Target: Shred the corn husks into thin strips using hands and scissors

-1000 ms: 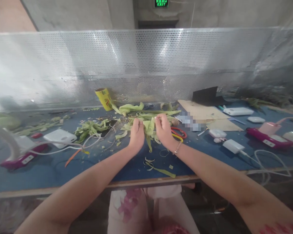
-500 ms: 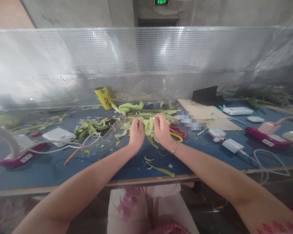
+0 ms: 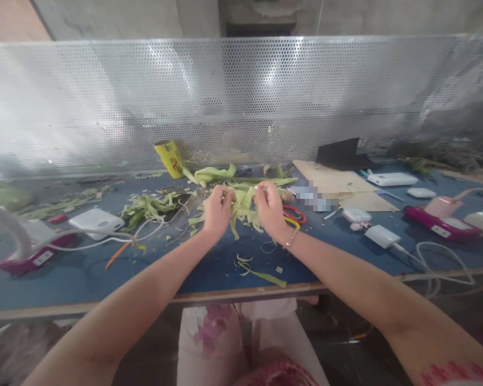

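Note:
A pale green leaf is stretched between my two hands, above the middle of the table. My left hand pinches its left side with thumb and fingers. On the other side, my right hand, with a bracelet at the wrist, pinches the leaf's right edge. Torn leaf pieces hang or lie just below the hands; I cannot tell which are attached. Longer green leaves lie behind them, and a heap of wilted leaves is to the left. Scissors with red and yellow handles lie partly behind my right hand.
A yellow tube leans near the perforated metal screen. At left are a white power bank and a purple power strip. Cardboard, a white charger and another purple strip are at right. Leaf strips lie near the front edge.
My hands have moved a little apart, the left one to the left, and the leaf between them is spread wider. The camera view has tilted down slightly.

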The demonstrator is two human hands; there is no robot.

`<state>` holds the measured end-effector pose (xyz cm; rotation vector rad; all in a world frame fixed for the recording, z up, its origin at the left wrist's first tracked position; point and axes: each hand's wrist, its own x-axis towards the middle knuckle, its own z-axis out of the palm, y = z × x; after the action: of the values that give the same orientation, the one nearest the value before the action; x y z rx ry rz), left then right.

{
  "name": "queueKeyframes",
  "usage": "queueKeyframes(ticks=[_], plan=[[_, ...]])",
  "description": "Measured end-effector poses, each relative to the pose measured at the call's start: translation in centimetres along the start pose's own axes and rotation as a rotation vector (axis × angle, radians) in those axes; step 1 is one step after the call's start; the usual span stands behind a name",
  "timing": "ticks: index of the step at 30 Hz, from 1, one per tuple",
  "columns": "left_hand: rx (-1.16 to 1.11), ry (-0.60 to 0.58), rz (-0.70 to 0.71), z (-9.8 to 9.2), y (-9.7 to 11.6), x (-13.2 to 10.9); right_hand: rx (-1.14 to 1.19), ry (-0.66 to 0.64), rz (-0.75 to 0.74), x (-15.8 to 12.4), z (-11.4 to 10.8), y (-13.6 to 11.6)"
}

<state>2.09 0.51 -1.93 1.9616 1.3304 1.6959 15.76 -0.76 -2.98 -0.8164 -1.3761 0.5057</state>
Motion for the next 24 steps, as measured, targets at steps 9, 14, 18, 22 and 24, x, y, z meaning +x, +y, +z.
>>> queueKeyframes(ticks=[9,14,18,22,24], plan=[[-0.019,-0.005,-0.074,0.0,-0.3,-0.3,-0.036,-0.075,0.031,0.9,-1.0,1.1],[0.017,0.067,-0.079,-0.1,-0.8,0.3,-0.18,-0.083,-0.039,1.2,-1.7,0.9],[0.071,0.088,-0.041,-0.2,-1.4,0.9,-0.422,-0.054,-0.249,1.4,-2.4,-0.1],[0.075,0.104,-0.042,-0.1,-1.6,1.0,-0.557,-0.296,-0.249,1.0,-2.3,-0.6],[0.066,0.108,-0.06,0.0,-1.5,0.9,-0.568,-0.438,-0.22,0.8,-2.0,-0.5]])
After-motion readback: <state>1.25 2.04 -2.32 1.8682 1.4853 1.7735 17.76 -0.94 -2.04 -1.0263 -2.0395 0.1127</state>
